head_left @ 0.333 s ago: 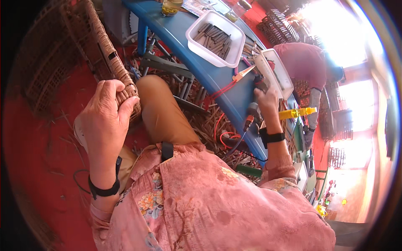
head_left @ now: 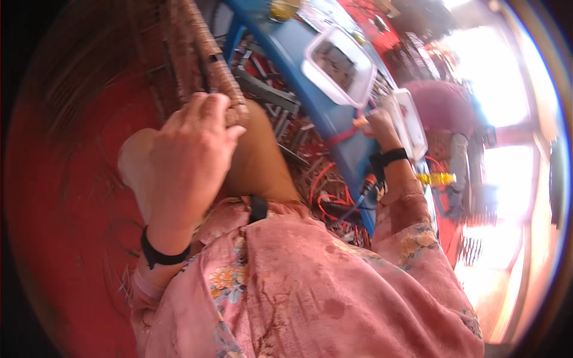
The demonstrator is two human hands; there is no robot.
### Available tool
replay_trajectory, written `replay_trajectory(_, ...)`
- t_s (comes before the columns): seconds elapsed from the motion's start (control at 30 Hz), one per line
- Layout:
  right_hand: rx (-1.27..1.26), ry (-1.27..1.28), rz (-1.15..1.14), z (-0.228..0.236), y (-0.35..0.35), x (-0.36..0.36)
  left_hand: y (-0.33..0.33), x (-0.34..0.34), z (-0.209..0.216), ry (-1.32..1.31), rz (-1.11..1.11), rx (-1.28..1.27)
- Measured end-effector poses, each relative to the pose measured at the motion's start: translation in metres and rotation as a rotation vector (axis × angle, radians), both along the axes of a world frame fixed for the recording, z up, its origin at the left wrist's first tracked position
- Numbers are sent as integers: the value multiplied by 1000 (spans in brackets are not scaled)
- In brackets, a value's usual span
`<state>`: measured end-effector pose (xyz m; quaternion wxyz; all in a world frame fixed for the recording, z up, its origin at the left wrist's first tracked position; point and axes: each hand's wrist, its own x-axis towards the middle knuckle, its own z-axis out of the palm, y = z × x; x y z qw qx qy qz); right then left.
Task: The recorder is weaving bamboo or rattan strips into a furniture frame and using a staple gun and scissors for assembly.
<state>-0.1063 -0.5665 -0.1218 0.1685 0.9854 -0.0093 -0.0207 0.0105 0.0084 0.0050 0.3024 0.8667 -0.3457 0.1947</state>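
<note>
My left hand (head_left: 194, 140) is closed over the woven rim (head_left: 221, 74) of a brown wicker basket, at its near end above my knee. My right hand (head_left: 381, 126) is at the blue table (head_left: 295, 53), fingers curled in at the pointed end of what look like red-handled scissors (head_left: 340, 138). The red handles stick out to the left of the fingers. Motion blur softens the grip. Beside that hand stands a white tray (head_left: 416, 134). A deeper white tub (head_left: 357, 89) with dark short strips in it is just beyond.
A yellow-bodied tool or bottle (head_left: 439, 179) lies right of my wrist. Red cord (head_left: 325, 179) and loose strips litter the floor under the table. A glass of yellowish contents (head_left: 285, 9) stands at the far end. Another person (head_left: 444, 110) bends over on the right.
The view has swung, so everything sits further right. My right hand has left the dark tool by the white tray and come to the scissors. My left hand stays on the basket rim.
</note>
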Motion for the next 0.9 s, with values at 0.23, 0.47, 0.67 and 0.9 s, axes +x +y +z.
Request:
replay_trajectory(0.23,1590,-601,-1335,12,58,13,19,3,-6,18,16,-52)
replay_trajectory(0.47,1185,-773,-1216,75,148,-12,18,5,-9,22,12,-28)
replay_trajectory(0.67,1592,-758,-573,157,293,-18,8,6,-7,-16,-1,-21)
replay_trajectory(0.9,1682,-262,-376,176,355,6,0,2,-11,20,69,-27)
